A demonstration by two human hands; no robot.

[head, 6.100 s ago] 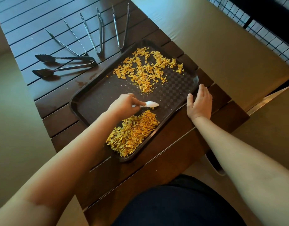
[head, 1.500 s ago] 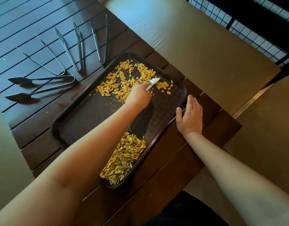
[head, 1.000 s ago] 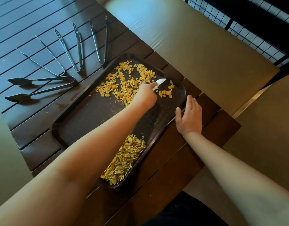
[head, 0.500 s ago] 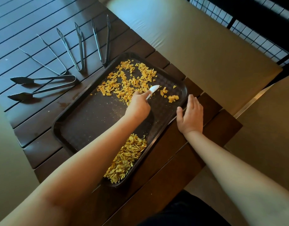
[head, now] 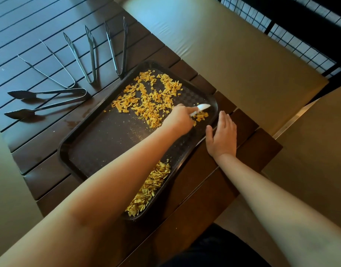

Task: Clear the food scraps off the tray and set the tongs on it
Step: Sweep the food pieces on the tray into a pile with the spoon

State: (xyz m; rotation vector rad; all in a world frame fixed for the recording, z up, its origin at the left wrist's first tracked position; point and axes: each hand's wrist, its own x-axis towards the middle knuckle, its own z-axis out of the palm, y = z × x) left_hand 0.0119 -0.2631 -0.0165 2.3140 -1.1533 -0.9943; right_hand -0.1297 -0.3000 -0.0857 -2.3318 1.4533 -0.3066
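Gripping white scraper (head: 201, 108), left hand (head: 178, 119) probably touching scraps (head: 146, 102), tongs (head: 85, 56) well apart

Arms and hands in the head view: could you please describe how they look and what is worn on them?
Both forearms are bare, with no sleeves in view. The left hand and right hand wear no gloves, rings, watch or bracelets that I can see.

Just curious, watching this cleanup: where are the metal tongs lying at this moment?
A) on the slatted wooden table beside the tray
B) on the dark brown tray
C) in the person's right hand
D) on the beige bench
A: all four metal tongs lie on the slatted wooden table, off the dark brown tray.
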